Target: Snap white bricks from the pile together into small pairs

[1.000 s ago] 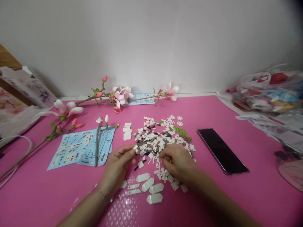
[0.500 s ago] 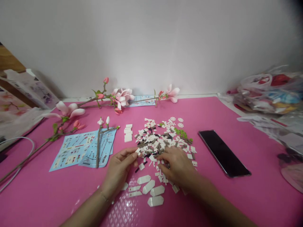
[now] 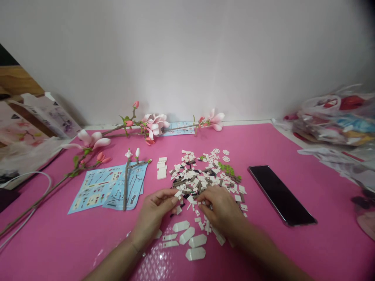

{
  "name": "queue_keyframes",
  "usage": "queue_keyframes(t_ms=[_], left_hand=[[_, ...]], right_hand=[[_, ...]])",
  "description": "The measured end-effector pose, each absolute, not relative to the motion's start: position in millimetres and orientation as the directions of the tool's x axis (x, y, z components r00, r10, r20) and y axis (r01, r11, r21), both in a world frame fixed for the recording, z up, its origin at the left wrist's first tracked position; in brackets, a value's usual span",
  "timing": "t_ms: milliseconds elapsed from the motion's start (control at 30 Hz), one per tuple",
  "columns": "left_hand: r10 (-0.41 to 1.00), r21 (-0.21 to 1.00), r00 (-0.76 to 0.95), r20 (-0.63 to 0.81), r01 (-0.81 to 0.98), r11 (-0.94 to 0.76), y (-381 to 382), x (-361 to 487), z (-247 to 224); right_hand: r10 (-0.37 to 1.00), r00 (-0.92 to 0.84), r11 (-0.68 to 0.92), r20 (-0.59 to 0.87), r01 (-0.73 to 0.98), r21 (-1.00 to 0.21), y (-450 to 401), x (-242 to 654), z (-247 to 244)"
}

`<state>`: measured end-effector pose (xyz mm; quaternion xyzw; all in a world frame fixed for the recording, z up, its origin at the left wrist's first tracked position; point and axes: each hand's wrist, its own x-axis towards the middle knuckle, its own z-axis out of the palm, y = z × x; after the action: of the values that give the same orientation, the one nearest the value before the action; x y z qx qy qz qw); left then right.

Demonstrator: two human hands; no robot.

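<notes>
A heap of small building-block pieces [image 3: 193, 175], mostly white with brown, black and green ones, lies on the pink tabletop. At its near left edge my left hand [image 3: 155, 208] pinches a small white block [image 3: 177, 194] between thumb and forefinger. My right hand [image 3: 219, 205] is at the heap's near right side, fingers curled down among the pieces. Whatever its fingertips grip, if anything, is hidden. Several flat white pointed plates [image 3: 195, 253] lie between my forearms. White blocks [image 3: 161, 168] lie together left of the heap.
Printed blue instruction sheets [image 3: 101, 185] lie at left, with a brown block-built branch [image 3: 125, 187] across them. Pink magnolia stems [image 3: 156, 125] stretch along the back. A black phone [image 3: 281, 195] lies at right, beyond it plastic bags [image 3: 331, 113]. A white cable [image 3: 48, 183] curves at far left.
The whole view has shifted a little, so everything sits slightly lower and further right. Both hands keep nearly the same places at the heap, the left still pinching the white block.
</notes>
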<state>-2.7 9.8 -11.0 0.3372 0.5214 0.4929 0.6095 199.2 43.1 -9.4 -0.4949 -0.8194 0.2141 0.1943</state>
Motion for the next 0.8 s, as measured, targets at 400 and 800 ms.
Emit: queue_keyframes(t_ms=[400,800], left_hand=[[0.938,0.741,0.117,-0.328,-0.584,0.332,14,-6,-9],[0.92,0.626,0.162,-0.357,-0.69,0.365,17,-4,-1]], right_hand=[[0.933,-0.319,0.358,0.163,0.814,-0.457,50,207,5],[0.919,-0.388,0.38,0.074,0.816,-0.435,49,207,6]])
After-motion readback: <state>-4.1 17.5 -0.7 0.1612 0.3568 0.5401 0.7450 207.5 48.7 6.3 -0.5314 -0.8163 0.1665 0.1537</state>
